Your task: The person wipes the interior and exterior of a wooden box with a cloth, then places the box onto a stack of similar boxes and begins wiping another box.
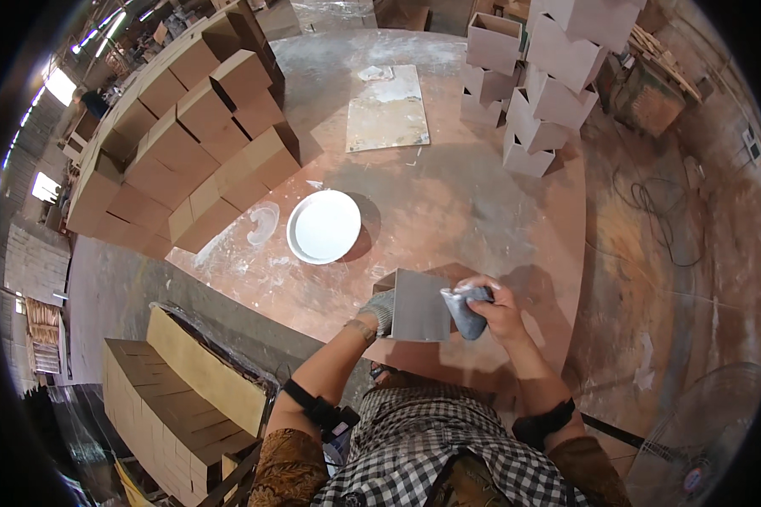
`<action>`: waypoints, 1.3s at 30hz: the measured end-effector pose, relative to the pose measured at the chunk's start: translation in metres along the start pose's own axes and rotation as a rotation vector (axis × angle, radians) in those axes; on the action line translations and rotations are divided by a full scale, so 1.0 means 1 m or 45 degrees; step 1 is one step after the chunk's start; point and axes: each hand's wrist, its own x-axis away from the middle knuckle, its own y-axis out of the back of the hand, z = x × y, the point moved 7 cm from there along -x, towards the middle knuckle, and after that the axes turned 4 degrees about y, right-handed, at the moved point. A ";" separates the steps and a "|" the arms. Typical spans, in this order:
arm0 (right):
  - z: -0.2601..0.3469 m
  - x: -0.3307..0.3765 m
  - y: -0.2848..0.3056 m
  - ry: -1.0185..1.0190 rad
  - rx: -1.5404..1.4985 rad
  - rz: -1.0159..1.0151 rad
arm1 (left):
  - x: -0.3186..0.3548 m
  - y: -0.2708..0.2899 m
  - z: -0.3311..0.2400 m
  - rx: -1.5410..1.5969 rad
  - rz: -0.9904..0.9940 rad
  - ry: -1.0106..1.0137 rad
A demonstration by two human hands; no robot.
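My left hand [383, 312], in a grey knitted glove, closes on the left side of an open box [423, 307] at the table's near edge; some of its fingers are hidden by the box. A smooth grey face of the box is turned up toward me. Bare, my right hand [503, 314] grips a bunched blue-grey cloth [467, 316] with white smears along its top. The cloth is at the right edge of the grey face; whether it touches there I cannot tell. Beyond the box to the left stands a round white basin [320, 228], white inside.
Brown boxes [177, 139] are stacked along the table's left side. Pale open boxes [539, 127] rise in stacks at the far right. A stained board [389, 114] lies on the far part of the table [448, 194]. More boxes [156, 414] are at lower left, a fan [693, 456] at lower right.
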 end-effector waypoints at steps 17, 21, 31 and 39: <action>-0.017 0.037 -0.051 0.829 0.871 0.307 | -0.024 -0.010 0.004 -0.994 -0.358 -0.569; 0.001 -0.041 -0.027 0.791 0.988 0.193 | -0.016 -0.016 -0.022 -1.007 -0.312 -0.647; -0.010 0.011 -0.055 0.874 0.988 0.260 | -0.024 -0.017 -0.001 -1.085 -0.204 -0.618; -0.005 0.018 -0.086 0.937 0.903 0.309 | -0.010 -0.009 -0.013 -0.644 -0.436 -0.765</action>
